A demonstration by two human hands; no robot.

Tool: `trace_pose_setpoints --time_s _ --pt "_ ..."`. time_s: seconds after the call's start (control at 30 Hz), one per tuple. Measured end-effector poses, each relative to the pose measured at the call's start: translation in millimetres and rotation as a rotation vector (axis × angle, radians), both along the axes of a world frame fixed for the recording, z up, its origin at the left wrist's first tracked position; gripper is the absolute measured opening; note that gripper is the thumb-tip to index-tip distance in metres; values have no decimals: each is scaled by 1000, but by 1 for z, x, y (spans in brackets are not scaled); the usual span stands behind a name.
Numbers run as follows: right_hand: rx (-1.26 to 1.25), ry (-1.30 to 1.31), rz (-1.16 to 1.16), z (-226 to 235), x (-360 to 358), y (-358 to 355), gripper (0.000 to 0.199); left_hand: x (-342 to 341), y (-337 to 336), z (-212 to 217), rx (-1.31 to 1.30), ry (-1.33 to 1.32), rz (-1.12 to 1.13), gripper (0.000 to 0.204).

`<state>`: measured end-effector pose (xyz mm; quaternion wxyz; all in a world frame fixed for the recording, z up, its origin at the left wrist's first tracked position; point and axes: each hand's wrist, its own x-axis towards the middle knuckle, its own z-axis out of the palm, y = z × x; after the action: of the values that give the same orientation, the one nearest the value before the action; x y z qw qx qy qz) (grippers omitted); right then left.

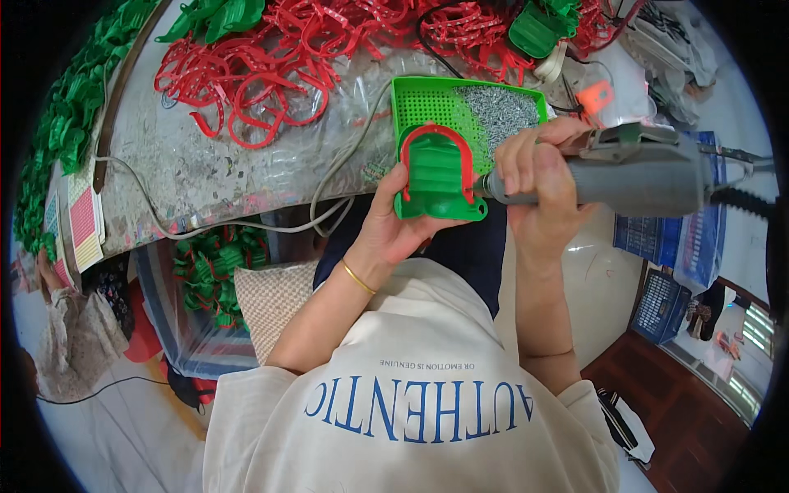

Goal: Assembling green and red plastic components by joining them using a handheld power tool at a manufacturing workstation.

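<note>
My left hand [385, 220] grips a green plastic scoop-shaped piece [436, 177] by its left side and lower edge. A red U-shaped plastic band [438, 131] arches around the top and sides of that piece. My right hand [544, 177] is wrapped around a grey electric screwdriver [641, 174], held level and pointing left. Its tip meets the band's right end, though the exact contact is too small to make out. Just beyond the piece lies a bright green perforated tray [397, 103], with many small silvery screws [503, 111] heaped at its right.
Red bands [271, 78] pile across the far table; green pieces [62, 135] heap at left. A pale cable [160, 230] crosses the front edge. Below stands a crate [197, 361] of green-and-red pieces. Blue baskets [657, 308] sit right. Another person's sleeve [74, 329] shows left.
</note>
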<state>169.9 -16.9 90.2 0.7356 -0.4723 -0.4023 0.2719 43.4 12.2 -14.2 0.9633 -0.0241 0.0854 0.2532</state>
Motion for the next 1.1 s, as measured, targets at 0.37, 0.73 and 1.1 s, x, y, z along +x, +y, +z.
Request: trace_pose_setpoints --time_s 0.37,0.73,1.1 --pt "73 -61 -42 -22 44 61 13 -10 11 -18 -2 -122 0 75" --pt "-48 -97 -141 -89 55 86 9 -6 7 -31 -105 -154 -9 77" --pt "-8 -116 -127 -93 53 88 8 -5 9 -33 -123 -182 1 76"
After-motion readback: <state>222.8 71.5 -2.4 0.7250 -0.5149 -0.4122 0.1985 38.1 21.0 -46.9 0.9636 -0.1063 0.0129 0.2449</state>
